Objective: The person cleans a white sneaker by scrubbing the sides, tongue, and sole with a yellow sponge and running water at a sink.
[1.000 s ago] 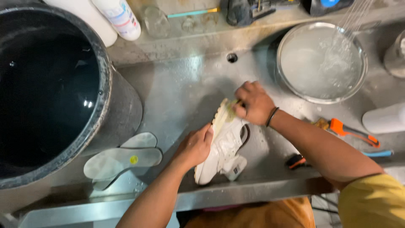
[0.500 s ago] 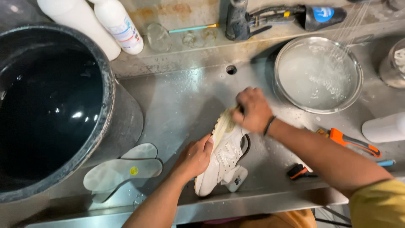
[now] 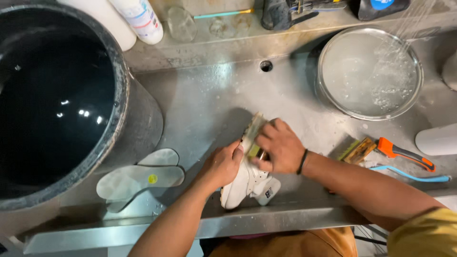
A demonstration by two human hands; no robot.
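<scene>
I see my left hand (image 3: 221, 166) clamped around the side of a white low-top sneaker (image 3: 247, 183) that lies on the wet stainless-steel worktop (image 3: 204, 100), near its front edge and roughly in the middle of my view. The shoe points away from me, heel toward the edge, tilted a little onto its side. My right hand (image 3: 278, 147) is closed over a small scrubbing brush with a pale bristle face (image 3: 253, 131), pressed against the upper front part of the sneaker; the fingers wrap the brush back, so I see only its far end and a strip of its side. A dark band sits on that wrist.

To the left of the shoe, two flat grey insoles (image 3: 140, 178) lie overlapping on the worktop, one with a small yellow dot. Just beyond them stands a large black round tub full of dark water (image 3: 52, 104), filling the left of the frame. At the upper right sits a shallow round metal basin of soapy water (image 3: 369, 71), with a thin spray of water falling into it. To the right of my forearm lie a wooden-backed brush with an orange handle (image 3: 385, 148) and a slim light-blue toothbrush-like tool (image 3: 409, 174), close together. A drain hole (image 3: 266, 65) shows in the worktop behind the shoe, and white plastic bottles (image 3: 138, 19) stand along the back ledge.
</scene>
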